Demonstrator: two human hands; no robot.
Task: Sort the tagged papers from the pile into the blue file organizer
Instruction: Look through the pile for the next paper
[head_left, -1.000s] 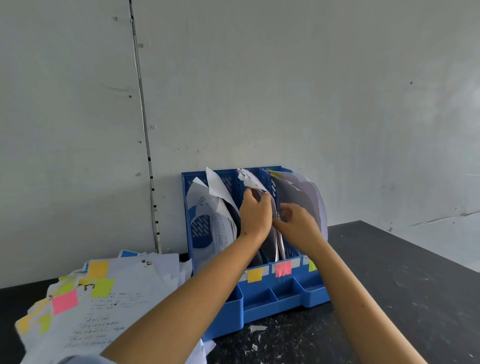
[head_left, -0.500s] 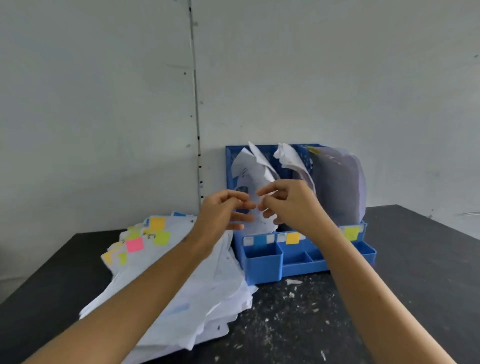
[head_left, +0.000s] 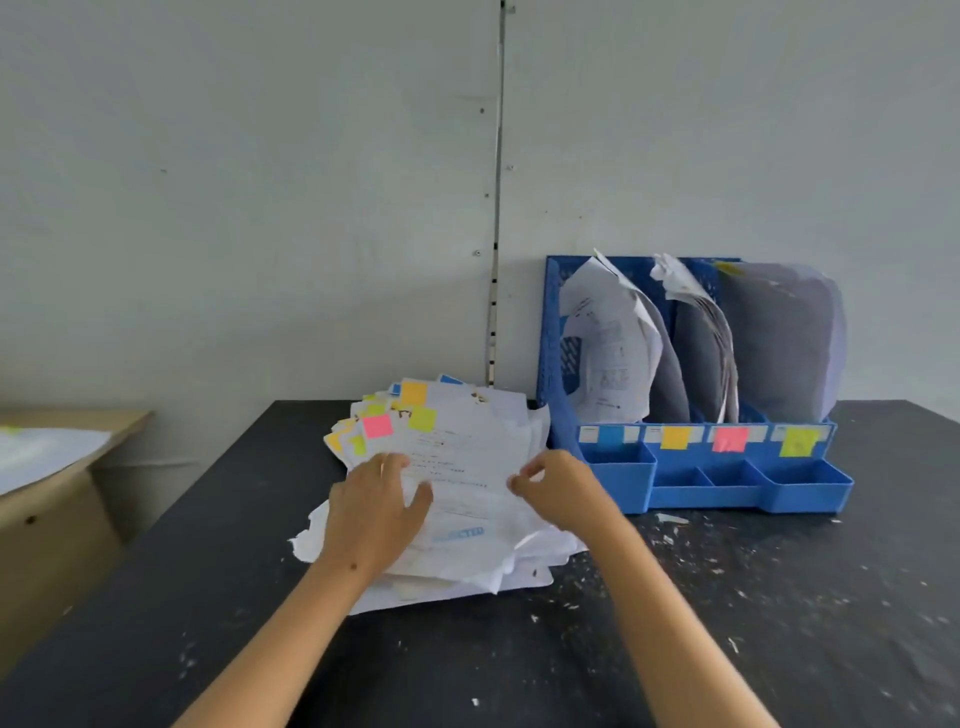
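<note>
A loose pile of white papers (head_left: 467, 499) with pink, orange and yellow-green sticky tags at its far left corner lies on the black table (head_left: 727, 623). My left hand (head_left: 376, 506) rests palm down on the pile's left side, fingers spread. My right hand (head_left: 558, 491) has its thumb and curled fingers pinching the right edge of the top sheet. Right of the pile stands the blue file organizer (head_left: 701, 491) against the wall. Its upright slots hold curled papers, and its front carries blue, orange, pink and yellow-green labels.
A wooden table (head_left: 57, 499) with papers on it stands lower at the far left. Small white paper scraps litter the black tabletop in front of the organizer. The grey wall rises directly behind the pile and the organizer.
Both hands have left the organizer's slots and come down and left onto the pile. The view has swung left and down with them.
</note>
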